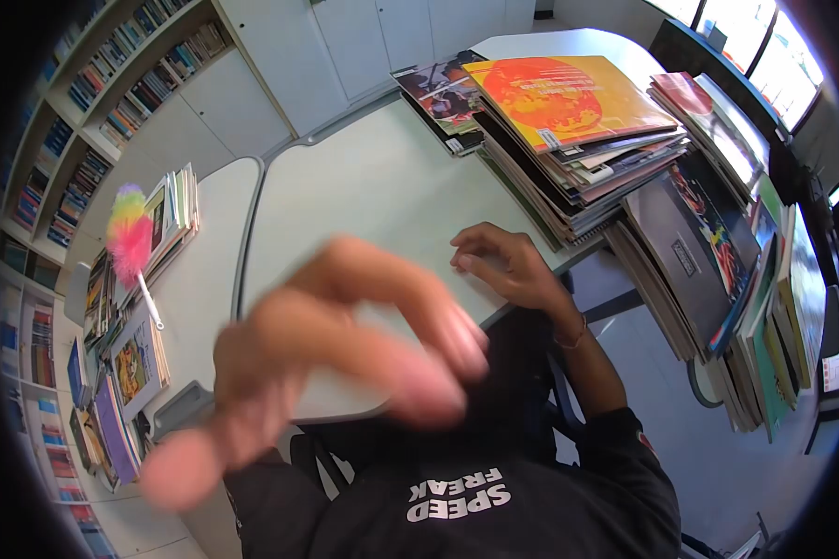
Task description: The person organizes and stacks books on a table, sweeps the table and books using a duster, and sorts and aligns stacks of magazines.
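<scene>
Book pile (578, 102) lay on the far right part of the white table (345, 177), tall and uneven, with a yellow cover bearing a large orange disc on top and the edges beneath jutting out unevenly. Just left of it, by the table's far edge, lay a dark picture-covered volume (443, 88). The right hand (508, 265) was over the table's near right side, its fingers loosely curled with a gap to the thumb and nothing visible in the grip; the pile lay beyond it and to its right, near but apart. Whether those fingertips touched the tabletop, I could not tell. The left hand (298, 326) was raised before the table's near left part, blurred, its fingers bent and spread, with nothing visible in its hold. To the right of the table, more books (680, 252) were stacked, one with a grey cover, others standing at a tilt. Left of the table, past a dark seam, a second table (214, 233) bore a feather duster (130, 247) in pink, yellow and purple, together with smaller stacks of books (135, 368). Beyond that, further left of the table, a bookcase (86, 119) held upright rows of books on its shelves. Behind the table's far edge, white cupboards (284, 56) had their doors closed, so their contents were hidden.
</scene>
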{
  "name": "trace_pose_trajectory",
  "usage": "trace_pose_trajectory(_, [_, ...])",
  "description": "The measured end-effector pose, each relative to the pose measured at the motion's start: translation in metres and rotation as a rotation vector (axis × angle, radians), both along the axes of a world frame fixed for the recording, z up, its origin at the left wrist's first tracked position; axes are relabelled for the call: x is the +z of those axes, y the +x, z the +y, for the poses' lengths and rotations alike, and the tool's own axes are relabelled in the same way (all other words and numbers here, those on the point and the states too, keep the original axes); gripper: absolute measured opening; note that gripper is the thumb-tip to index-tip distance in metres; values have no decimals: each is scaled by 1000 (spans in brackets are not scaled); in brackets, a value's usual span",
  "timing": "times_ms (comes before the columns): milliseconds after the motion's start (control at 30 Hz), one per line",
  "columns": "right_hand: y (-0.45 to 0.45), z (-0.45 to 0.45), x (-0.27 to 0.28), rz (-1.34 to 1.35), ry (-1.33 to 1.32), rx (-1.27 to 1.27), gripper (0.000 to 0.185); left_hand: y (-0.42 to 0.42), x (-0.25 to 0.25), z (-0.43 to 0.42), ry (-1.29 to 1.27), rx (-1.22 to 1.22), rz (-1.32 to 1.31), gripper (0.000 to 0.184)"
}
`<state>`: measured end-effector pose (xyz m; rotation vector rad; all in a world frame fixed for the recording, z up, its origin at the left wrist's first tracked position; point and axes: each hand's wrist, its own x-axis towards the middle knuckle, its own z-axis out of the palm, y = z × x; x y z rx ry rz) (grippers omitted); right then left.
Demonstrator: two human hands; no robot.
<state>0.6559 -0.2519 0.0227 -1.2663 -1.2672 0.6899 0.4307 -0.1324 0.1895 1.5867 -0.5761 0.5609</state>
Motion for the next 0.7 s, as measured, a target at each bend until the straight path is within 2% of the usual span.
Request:
trace_pose_trajectory(67, [-3, -3, 2, -33, -13, -36, 20, 14, 7, -18, -132, -238, -29, 64])
trace_pose_trajectory(200, [-6, 1, 2, -37, -31, -43, 20, 26, 5, -43, -239, -441, -24, 61])
trace_pose_trajectory(700, [0, 0, 7, -45, -69, -3, 21, 37, -7, -56, -359, -618, -20, 49])
